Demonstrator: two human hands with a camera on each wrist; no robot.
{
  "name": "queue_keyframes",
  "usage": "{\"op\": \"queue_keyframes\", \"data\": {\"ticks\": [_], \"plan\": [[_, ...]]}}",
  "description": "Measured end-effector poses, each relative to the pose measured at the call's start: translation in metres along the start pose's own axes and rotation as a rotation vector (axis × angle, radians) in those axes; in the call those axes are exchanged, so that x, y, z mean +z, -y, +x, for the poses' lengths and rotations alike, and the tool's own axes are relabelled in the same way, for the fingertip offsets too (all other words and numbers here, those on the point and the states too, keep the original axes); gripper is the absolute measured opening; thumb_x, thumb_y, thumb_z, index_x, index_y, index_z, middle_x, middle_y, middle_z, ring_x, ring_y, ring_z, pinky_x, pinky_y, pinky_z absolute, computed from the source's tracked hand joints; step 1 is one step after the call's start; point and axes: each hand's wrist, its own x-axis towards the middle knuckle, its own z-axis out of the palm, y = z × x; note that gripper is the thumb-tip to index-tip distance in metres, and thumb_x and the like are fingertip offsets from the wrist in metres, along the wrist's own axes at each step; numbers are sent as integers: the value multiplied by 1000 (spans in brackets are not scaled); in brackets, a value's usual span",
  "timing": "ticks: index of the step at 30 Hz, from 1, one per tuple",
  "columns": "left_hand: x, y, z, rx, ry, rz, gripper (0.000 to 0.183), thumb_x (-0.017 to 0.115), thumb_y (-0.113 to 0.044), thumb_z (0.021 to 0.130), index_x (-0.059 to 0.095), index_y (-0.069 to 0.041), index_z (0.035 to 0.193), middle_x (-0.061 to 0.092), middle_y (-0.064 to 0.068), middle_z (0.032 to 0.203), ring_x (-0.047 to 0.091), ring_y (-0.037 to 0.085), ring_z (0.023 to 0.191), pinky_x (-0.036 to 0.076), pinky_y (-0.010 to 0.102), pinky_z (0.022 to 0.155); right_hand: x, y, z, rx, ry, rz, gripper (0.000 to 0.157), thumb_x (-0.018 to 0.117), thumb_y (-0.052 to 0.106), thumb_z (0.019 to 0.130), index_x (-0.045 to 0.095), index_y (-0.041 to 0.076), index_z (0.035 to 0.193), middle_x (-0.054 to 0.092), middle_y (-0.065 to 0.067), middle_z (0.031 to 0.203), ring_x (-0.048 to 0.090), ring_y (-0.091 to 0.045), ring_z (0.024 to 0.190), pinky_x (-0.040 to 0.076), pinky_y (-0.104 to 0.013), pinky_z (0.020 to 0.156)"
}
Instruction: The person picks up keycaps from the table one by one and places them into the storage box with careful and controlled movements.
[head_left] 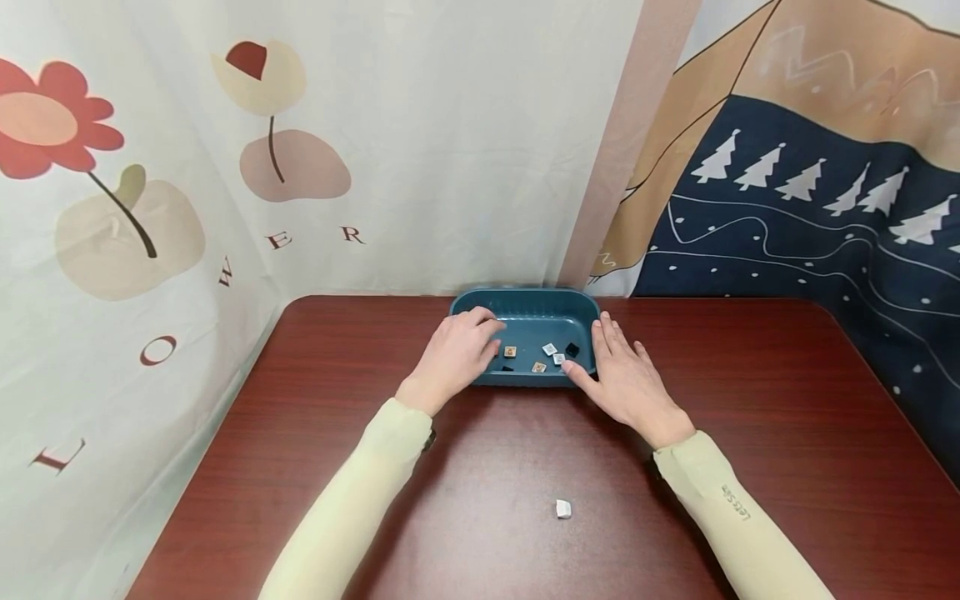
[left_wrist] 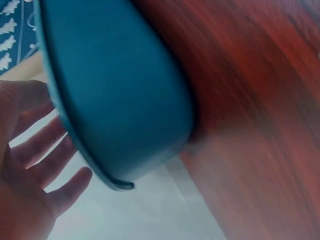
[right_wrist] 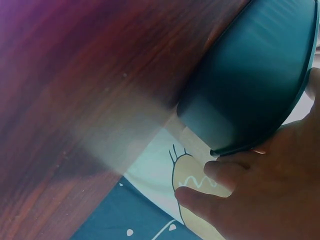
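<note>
A dark teal plastic bin [head_left: 525,380] stands at the table's back edge. Small square pieces lie in it: white ones [head_left: 550,350], wood-coloured ones [head_left: 510,352] and black ones [head_left: 572,350]. My left hand [head_left: 459,350] reaches over the bin's left rim with fingers loosely bent above its inside; the left wrist view shows them spread beside the rim, holding nothing visible. My right hand [head_left: 626,375] lies along the right rim, fingers straight and thumb over the front corner. Nearer me, a small white block [head_left: 563,509] sits on the table, away from both hands.
The reddish-brown wooden table [head_left: 315,467] has rounded back corners. Behind it hangs a pale curtain [head_left: 450,167] with flower prints and letters. At the right is a dark blue cloth [head_left: 750,233] with white trees.
</note>
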Motion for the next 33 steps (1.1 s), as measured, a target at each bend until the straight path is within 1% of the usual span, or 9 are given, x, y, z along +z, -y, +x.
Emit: {"op": "queue_keyframes", "data": {"ticks": [3,7,11,14,20,23,26,29,33], "plan": [[-4,-8,-4,20,-53,-10,25,74,-16,97,76,-8,121,70,10,121,68,27,107,52,44,98,0,0,0,2,0,-1,105,36,75,100,17,-8,161,8,-22,171,12,-40,157,18,-66,120],[-10,-20,-10,48,-97,-36,30,74,-19,97,74,-8,125,66,11,130,65,27,116,47,46,106,0,0,0,3,-2,-2,104,37,74,100,17,-8,161,8,-22,171,13,-40,157,18,-67,120],[-13,-30,-15,88,-127,-42,35,74,-23,98,71,-8,130,61,12,140,61,27,124,45,48,109,0,0,-1,0,-1,-4,104,37,74,100,18,-8,161,8,-22,171,13,-40,157,18,-67,120],[-15,-38,-20,126,-139,-39,39,73,-26,98,69,-9,133,60,13,144,59,26,129,44,51,109,0,0,-1,-3,-7,-6,104,37,74,100,18,-8,161,9,-23,171,13,-40,157,19,-67,119],[-16,-55,-28,203,-144,-27,44,71,-33,99,67,-10,136,59,12,145,58,23,131,45,53,108,0,0,-1,-13,-20,-15,104,35,75,100,18,-9,161,9,-23,170,15,-41,157,20,-67,119],[-13,-63,-33,247,-155,-11,46,70,-36,99,66,-11,137,60,11,144,59,23,128,45,51,107,1,0,-1,-14,-24,-20,104,35,74,101,18,-9,161,9,-23,170,15,-41,157,21,-67,119],[-11,-71,-38,288,-155,-3,49,70,-40,99,65,-11,138,61,11,143,57,23,131,44,49,109,1,0,-1,-16,-25,-20,103,36,73,101,19,-9,161,9,-24,170,15,-41,156,21,-67,119],[-9,-79,-44,317,-131,8,53,69,-45,98,64,-13,140,60,9,144,55,21,134,42,49,112,1,1,-1,-15,-24,-23,103,36,73,101,18,-9,161,9,-24,170,15,-41,156,21,-67,119],[-7,-87,-50,348,-63,20,57,65,-50,99,62,-14,143,58,6,147,53,19,137,41,51,112,1,1,-1,-9,-21,-27,103,36,73,101,17,-8,161,9,-23,170,15,-41,157,20,-67,119]]}}
